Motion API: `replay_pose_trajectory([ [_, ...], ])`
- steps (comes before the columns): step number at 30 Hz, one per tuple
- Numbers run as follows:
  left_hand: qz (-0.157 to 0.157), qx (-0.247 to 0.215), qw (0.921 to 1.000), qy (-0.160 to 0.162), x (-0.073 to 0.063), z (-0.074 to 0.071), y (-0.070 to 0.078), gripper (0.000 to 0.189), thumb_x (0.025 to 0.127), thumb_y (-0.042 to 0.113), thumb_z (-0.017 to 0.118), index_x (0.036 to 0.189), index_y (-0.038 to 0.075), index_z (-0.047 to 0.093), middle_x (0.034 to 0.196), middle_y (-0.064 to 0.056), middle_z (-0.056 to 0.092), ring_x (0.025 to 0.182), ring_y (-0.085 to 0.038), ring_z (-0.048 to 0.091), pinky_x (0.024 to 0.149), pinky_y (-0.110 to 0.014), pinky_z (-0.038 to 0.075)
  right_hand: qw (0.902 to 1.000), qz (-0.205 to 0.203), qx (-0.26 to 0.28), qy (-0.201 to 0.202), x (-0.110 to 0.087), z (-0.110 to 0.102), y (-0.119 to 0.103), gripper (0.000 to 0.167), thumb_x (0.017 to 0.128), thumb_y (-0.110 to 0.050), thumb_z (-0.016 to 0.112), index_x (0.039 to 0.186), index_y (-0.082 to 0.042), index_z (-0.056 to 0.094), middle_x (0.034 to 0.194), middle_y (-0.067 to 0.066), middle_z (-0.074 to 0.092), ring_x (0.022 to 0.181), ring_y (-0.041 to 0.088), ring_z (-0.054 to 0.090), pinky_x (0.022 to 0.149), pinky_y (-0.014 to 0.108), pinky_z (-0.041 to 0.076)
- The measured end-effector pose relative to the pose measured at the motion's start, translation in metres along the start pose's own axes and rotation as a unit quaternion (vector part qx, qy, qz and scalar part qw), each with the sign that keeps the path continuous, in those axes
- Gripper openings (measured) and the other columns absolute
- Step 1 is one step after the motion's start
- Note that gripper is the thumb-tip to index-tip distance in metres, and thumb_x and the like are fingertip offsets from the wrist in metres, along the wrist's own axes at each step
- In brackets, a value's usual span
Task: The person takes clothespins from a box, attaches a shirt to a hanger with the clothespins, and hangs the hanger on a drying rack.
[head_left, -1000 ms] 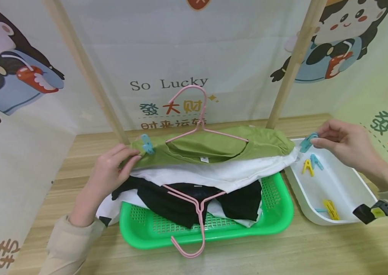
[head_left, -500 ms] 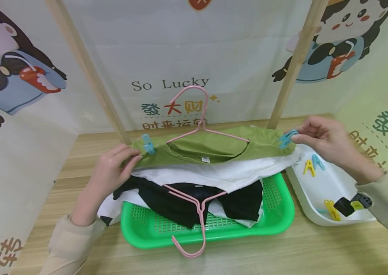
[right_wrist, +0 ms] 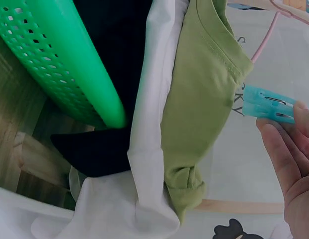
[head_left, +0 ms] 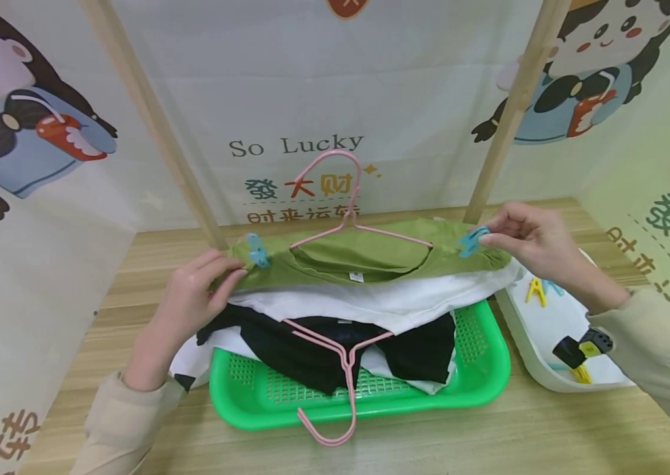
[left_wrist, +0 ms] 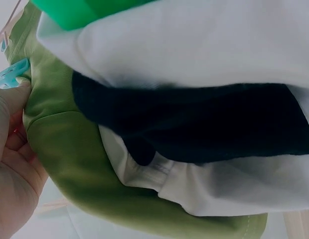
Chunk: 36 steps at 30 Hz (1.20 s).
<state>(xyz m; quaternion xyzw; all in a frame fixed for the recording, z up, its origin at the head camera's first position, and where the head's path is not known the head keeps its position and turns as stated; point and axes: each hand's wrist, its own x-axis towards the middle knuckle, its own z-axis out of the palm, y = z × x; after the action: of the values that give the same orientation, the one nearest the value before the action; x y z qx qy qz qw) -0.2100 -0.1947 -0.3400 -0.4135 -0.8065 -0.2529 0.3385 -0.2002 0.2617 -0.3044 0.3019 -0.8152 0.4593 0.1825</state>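
Note:
A green shirt (head_left: 448, 254) hangs on a pink hanger (head_left: 349, 211), with a blue clothespin (head_left: 257, 251) clipped on its left shoulder. My left hand (head_left: 195, 284) pinches the shirt's left shoulder just beside that clothespin. Between thumb and fingers, my right hand (head_left: 533, 241) holds a second blue clothespin (right_wrist: 266, 103) by its handles. That clothespin's tip is at the upper edge of the right shoulder; whether it grips the cloth I cannot tell. White cloth (head_left: 335, 303) hangs below the green, and a black garment (head_left: 418, 346) with another pink hanger (head_left: 348, 382) lies beneath.
A green basket (head_left: 483, 389) stands under the clothes. To its right is a white tray (head_left: 525, 359) with yellow clothespins (head_left: 536, 291) and a partly hidden blue one. Two wooden posts (head_left: 507, 125) rise at the back, before a printed wall sheet.
My right hand has moved left from above the white tray, bringing the blue clothespin over to the shirt's right shoulder near the collar. My left hand keeps its place.

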Motion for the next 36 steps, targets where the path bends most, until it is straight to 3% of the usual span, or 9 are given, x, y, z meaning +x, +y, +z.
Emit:
replay_pose_trajectory([
  [5, 0.0, -0.003, 1.0, 0.002, -0.001, 0.0, 0.0, 0.022, 0.066, -0.013, 0.074, 0.085, -0.005, 0.067, 0.078, -0.009, 0.063, 0.06, -0.012, 0.052, 0.051, -0.02, 0.043, 0.9999, 0.01, -0.004, -0.006, 0.002, 0.005, 0.003, 0.012, 0.08, 0.011, 0.067, 0.077, 0.001, 0.061, 0.081, -0.02, 0.067, 0.061, 0.003, 0.062, 0.045, 0.015, 0.039],
  [12, -0.003, -0.003, 1.0, 0.0, -0.001, 0.0, -0.001, 0.021, 0.067, -0.013, 0.074, 0.085, -0.005, 0.067, 0.078, -0.01, 0.063, 0.06, -0.013, 0.052, 0.051, -0.02, 0.043, 0.9997, -0.002, 0.018, -0.014, 0.004, 0.013, 0.008, 0.03, 0.072, 0.025, 0.063, 0.075, -0.004, 0.061, 0.082, -0.015, 0.068, 0.065, 0.004, 0.065, 0.046, 0.014, 0.041],
  [16, -0.004, 0.0, 1.0, -0.002, -0.002, 0.0, -0.001, 0.02, 0.068, -0.012, 0.074, 0.085, -0.005, 0.067, 0.077, -0.01, 0.063, 0.06, -0.012, 0.052, 0.052, -0.02, 0.044, 0.9994, 0.002, 0.024, -0.026, 0.004, 0.016, 0.011, 0.027, 0.073, 0.023, 0.064, 0.076, -0.004, 0.062, 0.082, -0.011, 0.07, 0.069, 0.003, 0.066, 0.049, 0.015, 0.045],
  [21, -0.004, -0.004, 1.0, -0.002, -0.003, 0.001, -0.001, 0.021, 0.067, -0.012, 0.074, 0.085, -0.005, 0.067, 0.077, -0.01, 0.063, 0.06, -0.012, 0.052, 0.051, -0.02, 0.043, 0.9987, 0.009, 0.022, -0.046, 0.002, 0.016, 0.013, 0.01, 0.079, 0.009, 0.069, 0.084, 0.005, 0.061, 0.083, 0.003, 0.07, 0.075, 0.004, 0.067, 0.06, 0.016, 0.052],
  [25, -0.005, -0.008, 1.0, 0.001, -0.004, 0.002, -0.002, 0.022, 0.066, -0.014, 0.074, 0.085, -0.005, 0.067, 0.077, -0.01, 0.063, 0.06, -0.013, 0.052, 0.051, -0.02, 0.043, 0.9979, 0.013, 0.011, -0.062, 0.0, 0.015, 0.014, 0.019, 0.077, 0.01, 0.069, 0.095, 0.007, 0.061, 0.087, 0.014, 0.069, 0.081, 0.001, 0.065, 0.068, 0.016, 0.052],
  [28, -0.004, -0.009, 0.9999, 0.003, -0.004, 0.003, -0.003, 0.023, 0.065, -0.014, 0.074, 0.085, -0.005, 0.068, 0.077, -0.009, 0.063, 0.06, -0.013, 0.052, 0.051, -0.021, 0.043, 0.9972, 0.011, -0.032, -0.067, -0.001, 0.014, 0.015, 0.03, 0.074, 0.016, 0.07, 0.101, 0.006, 0.062, 0.089, 0.015, 0.069, 0.08, -0.001, 0.063, 0.069, 0.015, 0.051],
  [31, -0.004, -0.007, 1.0, 0.005, -0.004, 0.003, -0.003, 0.023, 0.065, -0.014, 0.074, 0.085, -0.005, 0.067, 0.077, -0.009, 0.063, 0.06, -0.013, 0.052, 0.051, -0.022, 0.043, 0.9908, -0.002, -0.116, -0.07, -0.003, 0.014, 0.017, 0.029, 0.073, 0.011, 0.073, 0.099, 0.003, 0.065, 0.084, 0.009, 0.069, 0.074, 0.001, 0.062, 0.066, 0.016, 0.051],
  [34, -0.004, -0.004, 1.0, 0.002, -0.003, 0.003, -0.002, 0.022, 0.066, -0.013, 0.074, 0.085, -0.005, 0.067, 0.077, -0.01, 0.063, 0.06, -0.013, 0.052, 0.051, -0.022, 0.043, 0.9776, -0.031, -0.194, -0.074, -0.006, 0.016, 0.021, 0.018, 0.072, 0.006, 0.076, 0.086, -0.002, 0.068, 0.074, 0.001, 0.066, 0.063, 0.003, 0.056, 0.057, 0.018, 0.048],
  [36, -0.005, -0.002, 1.0, -0.001, -0.003, 0.003, -0.002, 0.02, 0.067, -0.013, 0.074, 0.084, -0.005, 0.067, 0.077, -0.01, 0.063, 0.06, -0.013, 0.053, 0.052, -0.022, 0.044, 0.9722, -0.05, -0.217, -0.074, -0.008, 0.018, 0.025, 0.015, 0.072, 0.005, 0.076, 0.076, -0.006, 0.066, 0.067, -0.004, 0.06, 0.057, 0.003, 0.048, 0.05, 0.019, 0.042],
])
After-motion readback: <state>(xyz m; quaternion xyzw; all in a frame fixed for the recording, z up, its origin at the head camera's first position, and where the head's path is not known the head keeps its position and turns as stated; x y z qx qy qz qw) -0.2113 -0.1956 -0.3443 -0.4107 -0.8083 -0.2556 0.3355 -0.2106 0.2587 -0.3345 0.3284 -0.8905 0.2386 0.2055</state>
